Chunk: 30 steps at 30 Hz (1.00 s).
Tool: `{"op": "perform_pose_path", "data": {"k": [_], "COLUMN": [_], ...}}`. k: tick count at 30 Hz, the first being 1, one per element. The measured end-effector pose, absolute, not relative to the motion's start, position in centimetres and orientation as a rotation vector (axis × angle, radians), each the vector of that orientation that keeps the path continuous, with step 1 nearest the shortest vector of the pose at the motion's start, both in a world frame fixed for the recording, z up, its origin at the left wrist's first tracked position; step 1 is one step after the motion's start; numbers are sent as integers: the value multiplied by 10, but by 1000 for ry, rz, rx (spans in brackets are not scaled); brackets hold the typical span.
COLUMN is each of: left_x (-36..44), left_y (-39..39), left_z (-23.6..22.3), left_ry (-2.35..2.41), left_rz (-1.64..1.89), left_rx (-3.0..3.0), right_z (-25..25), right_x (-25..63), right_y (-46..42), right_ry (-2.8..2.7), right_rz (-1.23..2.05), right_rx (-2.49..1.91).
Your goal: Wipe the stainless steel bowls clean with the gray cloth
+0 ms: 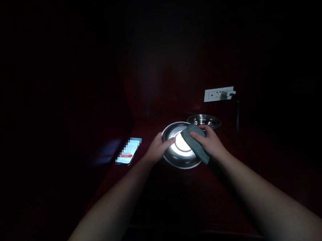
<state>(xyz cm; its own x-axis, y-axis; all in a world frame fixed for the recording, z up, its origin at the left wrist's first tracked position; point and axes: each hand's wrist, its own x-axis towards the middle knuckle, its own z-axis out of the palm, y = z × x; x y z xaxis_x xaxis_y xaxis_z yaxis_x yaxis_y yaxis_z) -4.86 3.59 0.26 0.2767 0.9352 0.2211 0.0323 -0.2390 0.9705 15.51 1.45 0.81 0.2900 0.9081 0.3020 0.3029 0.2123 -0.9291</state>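
Observation:
A shiny metal bowl (176,160) is tilted toward me, its inside lit brightly at the bottom. My left hand (158,148) grips its left rim, the thumb laid over the inside and the other fingers hidden behind. A folded grey-green cloth (199,146) lies against the bowl's right inner side and hangs over the rim. My right hand (209,141) is closed on this cloth, thumb on top. Just behind the bowl, more round metal dishware (204,119) rests on the dark red surface, partly covered by the bowl and my right hand.
To the left lies a phone (129,151) with its screen lit and blurred out. A white wall socket (218,94) at the back right holds a plug, and a dark cable (238,118) hangs down near it. The dark red tabletop (194,206) has a front edge below my hands. Surroundings are very dark.

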Motion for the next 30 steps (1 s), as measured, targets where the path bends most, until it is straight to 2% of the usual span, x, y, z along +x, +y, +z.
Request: {"op": "perform_pose_path", "data": {"k": [30], "left_x": [-50], "left_y": [31], "left_z": [12], "left_ry": [1009], "left_rz": [1092], "left_rx": [1701], "right_z": [5], "right_x": [157], "right_y": [16], "right_ry": [-1322], "right_rz": [710], "right_rx": [-1270]}}
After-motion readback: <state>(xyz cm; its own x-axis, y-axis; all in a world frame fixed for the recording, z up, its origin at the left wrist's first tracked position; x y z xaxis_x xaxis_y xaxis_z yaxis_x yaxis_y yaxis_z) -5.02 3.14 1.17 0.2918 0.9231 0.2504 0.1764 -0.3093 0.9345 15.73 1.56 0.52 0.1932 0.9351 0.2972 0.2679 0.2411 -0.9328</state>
